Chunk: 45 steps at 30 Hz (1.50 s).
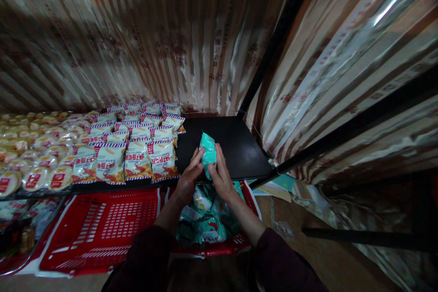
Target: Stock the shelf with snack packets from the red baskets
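Black shelf (236,141), white snack bags (137,159) in rows. Left hand (189,179) and right hand (223,178): fingers (221,157) grasping teal snack bag (208,153) between them.

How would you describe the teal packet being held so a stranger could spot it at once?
Find the right end of the black shelf, beside rows of white snack bags. There, at the front edge, a left hand and a right hand hold the teal packet. Unlike similar packets in the red basket below, it's at shelf level.
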{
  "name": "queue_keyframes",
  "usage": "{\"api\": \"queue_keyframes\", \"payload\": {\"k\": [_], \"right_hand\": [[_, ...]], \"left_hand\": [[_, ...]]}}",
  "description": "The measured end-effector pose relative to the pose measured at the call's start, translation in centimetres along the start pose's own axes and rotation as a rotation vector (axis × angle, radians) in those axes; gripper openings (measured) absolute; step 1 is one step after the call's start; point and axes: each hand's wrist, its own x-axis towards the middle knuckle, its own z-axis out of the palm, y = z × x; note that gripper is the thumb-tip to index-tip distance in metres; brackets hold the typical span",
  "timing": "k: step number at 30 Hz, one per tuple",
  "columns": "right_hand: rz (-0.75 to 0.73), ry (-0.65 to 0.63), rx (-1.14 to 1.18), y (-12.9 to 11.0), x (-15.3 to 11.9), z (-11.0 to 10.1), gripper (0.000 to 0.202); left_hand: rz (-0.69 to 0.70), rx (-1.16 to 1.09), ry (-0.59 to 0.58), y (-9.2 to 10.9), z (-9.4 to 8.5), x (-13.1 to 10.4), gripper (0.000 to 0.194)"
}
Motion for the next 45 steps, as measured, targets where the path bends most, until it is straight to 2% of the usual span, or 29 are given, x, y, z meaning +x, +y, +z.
{"api": "queue_keyframes", "payload": {"k": [6,15,21,26,30,36,42,45], "right_hand": [[0.050,-0.028,0.074,-0.5,0.3,-0.2,0.080],[0.088,-0.042,0.214,-1.3,0.8,-0.4,0.076],[0.142,0.043,0.188,-1.4,0.9,-0.3,0.066],[0.230,0.058,0.437,-1.4,0.8,0.0,0.072],[0.269,0.076,0.613,-0.6,0.7,0.5,0.069],[0.322,0.139,0.661,1.1,0.6,1.2,0.062],[0.427,0.191,0.720,0.9,0.5,1.5,0.062],[0.491,0.204,0.760,0.5,0.4,1.5,0.063]], "left_hand": [[0.121,0.219,0.041,-0.5,-0.1,0.1,0.052],[0.240,0.362,0.114,-0.6,-0.1,0.1,0.050],[0.285,0.423,0.124,0.1,-0.1,-0.3,0.051],[0.334,0.492,0.169,-0.4,-0.5,-0.1,0.048],[0.332,0.503,0.202,-1.1,-0.6,0.2,0.045],[0.342,0.563,0.190,-1.8,-0.8,0.5,0.044],[0.335,0.615,0.242,-2.2,-1.1,0.5,0.045],[0.279,0.577,0.308,-2.5,-1.5,0.3,0.049]]}}
